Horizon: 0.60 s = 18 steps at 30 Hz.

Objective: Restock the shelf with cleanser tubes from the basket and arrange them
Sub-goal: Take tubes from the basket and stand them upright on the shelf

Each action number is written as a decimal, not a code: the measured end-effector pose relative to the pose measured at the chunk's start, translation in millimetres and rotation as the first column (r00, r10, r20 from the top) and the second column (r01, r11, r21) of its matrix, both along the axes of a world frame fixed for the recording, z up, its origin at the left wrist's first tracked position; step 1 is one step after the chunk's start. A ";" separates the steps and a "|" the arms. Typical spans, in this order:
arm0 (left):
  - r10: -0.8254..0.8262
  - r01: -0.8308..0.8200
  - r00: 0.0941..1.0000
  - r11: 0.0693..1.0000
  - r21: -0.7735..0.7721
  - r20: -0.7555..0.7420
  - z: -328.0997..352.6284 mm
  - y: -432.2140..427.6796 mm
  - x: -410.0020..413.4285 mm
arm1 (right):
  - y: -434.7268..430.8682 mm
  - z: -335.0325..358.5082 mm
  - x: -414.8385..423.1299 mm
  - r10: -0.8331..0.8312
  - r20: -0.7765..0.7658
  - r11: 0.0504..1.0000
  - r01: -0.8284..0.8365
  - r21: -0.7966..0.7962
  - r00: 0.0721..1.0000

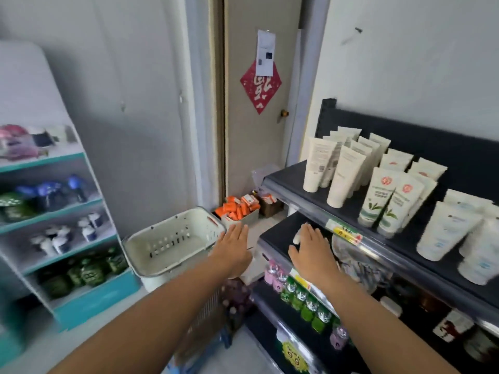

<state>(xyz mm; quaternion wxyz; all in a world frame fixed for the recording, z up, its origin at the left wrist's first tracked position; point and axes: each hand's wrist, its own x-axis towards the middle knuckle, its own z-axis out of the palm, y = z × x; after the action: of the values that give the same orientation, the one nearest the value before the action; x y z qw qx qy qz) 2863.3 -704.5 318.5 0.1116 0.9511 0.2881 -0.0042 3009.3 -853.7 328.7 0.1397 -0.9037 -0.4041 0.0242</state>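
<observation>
Now 1 left hand (233, 249), 1 right hand (310, 253), 1 basket (172, 230).

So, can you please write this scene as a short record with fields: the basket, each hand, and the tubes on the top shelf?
basket: white, left of the shelves, no tubes visible inside
left hand: fingers straight, by the basket's right rim, holds nothing
right hand: fingers straight, palm down over the second shelf, holds nothing
top shelf: tubes stand cap down in three groups
groups, left to right: plain cream tubes; green-leaf tubes; blue-print tubes
</observation>
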 end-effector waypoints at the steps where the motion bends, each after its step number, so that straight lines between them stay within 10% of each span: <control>1: 0.032 -0.032 0.999 0.999 -0.004 0.004 -1.8 12.5 -5.6 | 15.8 -2.3 -0.7 0.026 -0.002 1.000 -0.026 -0.009 1.000; 18: 0.493 -0.495 0.869 0.862 -0.112 -0.044 -39.8 201.1 -38.8 | 279.8 -50.1 12.8 0.539 -0.018 0.831 -0.535 -0.155 0.842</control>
<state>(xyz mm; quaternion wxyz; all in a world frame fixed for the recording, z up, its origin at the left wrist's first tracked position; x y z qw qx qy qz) 2824.5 -503.4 278.7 0.1636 0.8371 0.5219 0.0005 3022.1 -573.9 278.5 0.0516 -0.7622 -0.6401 0.0815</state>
